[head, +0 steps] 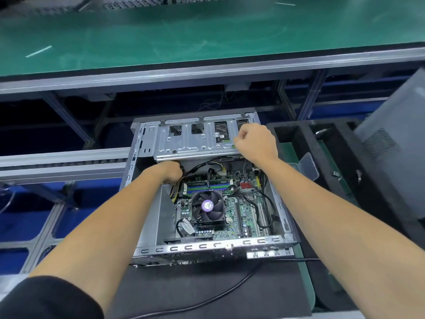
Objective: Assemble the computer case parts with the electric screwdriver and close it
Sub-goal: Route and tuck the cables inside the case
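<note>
- The case (207,246) lies open on its side on a dark mat (207,284) right in front of you, its side panel off and its inside facing up.
- Inside it you see a green motherboard (243,217) with a black round fan (207,207) carrying a purple centre label, plus black, yellow and white cables (253,201) running across the board.
- At the far end of the case sits a silver drive cage (190,140), punched with square openings and small holes.
- Your left hand (171,171) reaches down under the near edge of the cage, beside the cables; its fingers are hidden there, so you cannot tell whether it holds anything.
- Your right hand (255,139) is curled into a fist on top of the cage at its right end; what it grips, if anything, is hidden by the fingers.
- A grey panel (395,139) leans at the right, behind a black foam tray (299,132).
- A black cord (230,293) crosses the mat near you.
- A green belt (207,33) runs across the far side.
</note>
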